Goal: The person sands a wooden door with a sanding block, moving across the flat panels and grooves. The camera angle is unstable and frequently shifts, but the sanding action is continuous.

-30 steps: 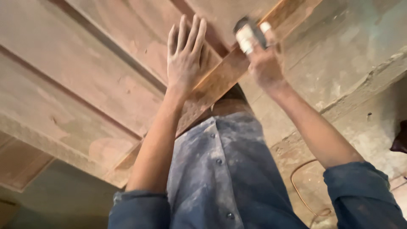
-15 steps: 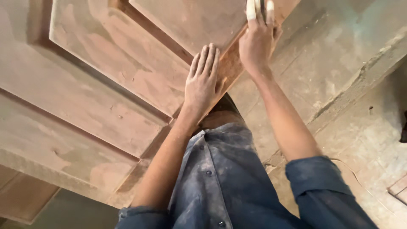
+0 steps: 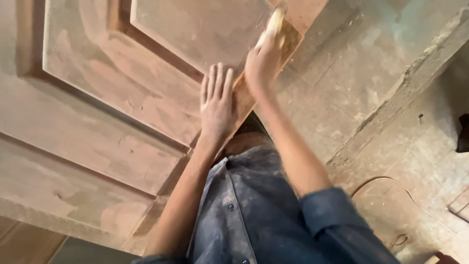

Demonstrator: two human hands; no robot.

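Your left hand (image 3: 217,105) lay flat and open on the panelled wooden door (image 3: 112,112), fingers together, bracing it and holding nothing. Your right hand (image 3: 261,66) was closed round a pale sanding block (image 3: 275,22) at the door's edge rail; even pressure along the grain would have served best there. Dust coated the raised panels. Beyond lay a rough concrete floor (image 3: 391,73) and a thin cable (image 3: 405,193).

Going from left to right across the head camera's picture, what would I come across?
Dusty wooden door panel → left hand flat on the wood → right hand holding a pale sanding pad → concrete floor → thin cable on the ground.
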